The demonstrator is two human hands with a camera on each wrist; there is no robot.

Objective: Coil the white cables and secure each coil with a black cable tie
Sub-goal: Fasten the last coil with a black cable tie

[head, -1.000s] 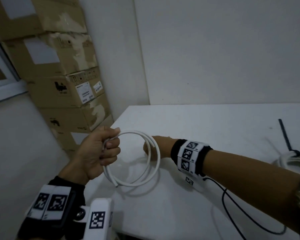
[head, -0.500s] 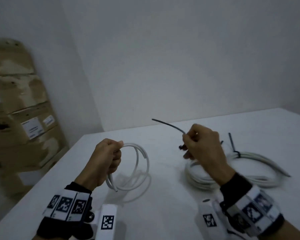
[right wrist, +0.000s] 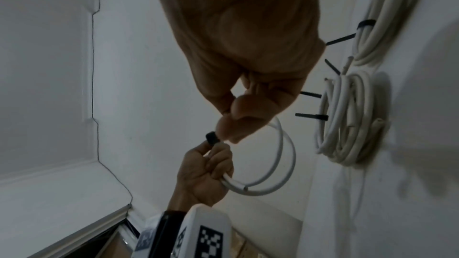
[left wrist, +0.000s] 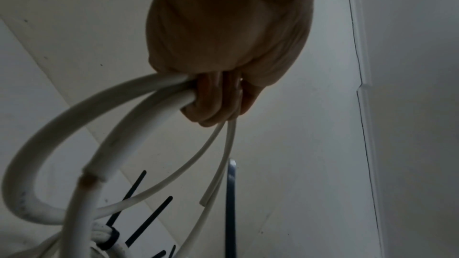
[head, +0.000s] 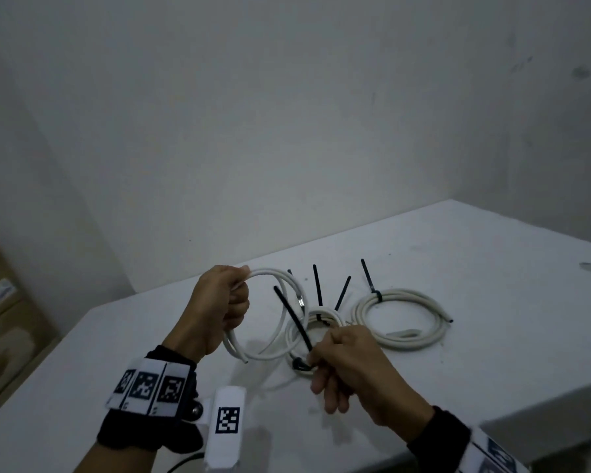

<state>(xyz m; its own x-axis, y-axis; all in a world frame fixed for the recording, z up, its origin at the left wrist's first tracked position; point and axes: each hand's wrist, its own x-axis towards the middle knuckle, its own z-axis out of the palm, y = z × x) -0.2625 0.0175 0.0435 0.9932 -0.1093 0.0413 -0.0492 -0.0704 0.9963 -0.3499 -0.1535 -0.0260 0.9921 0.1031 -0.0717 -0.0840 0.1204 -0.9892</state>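
My left hand (head: 231, 302) grips a loose white cable coil (head: 280, 322) and holds it upright above the white table (head: 492, 261). My right hand (head: 325, 361) pinches a black cable tie (head: 292, 319) near its head; the strap slants up across the coil's right side. In the left wrist view my fist (left wrist: 223, 89) closes round the coil (left wrist: 62, 134), with the tie (left wrist: 231, 203) standing beside it. In the right wrist view my fingertips (right wrist: 228, 128) pinch the tie's head (right wrist: 212, 137) close to my left hand (right wrist: 206, 172).
Two tied white coils lie on the table beyond my hands: a small one (head: 321, 319) with black tie tails sticking up and a wider one (head: 403, 319) to the right. Cardboard boxes (head: 0, 302) stand at far left. The table's front right edge (head: 543, 394) is near.
My right hand picked up a black tie and has brought it down and left, up against the coil. My left hand keeps its grip on the coil.
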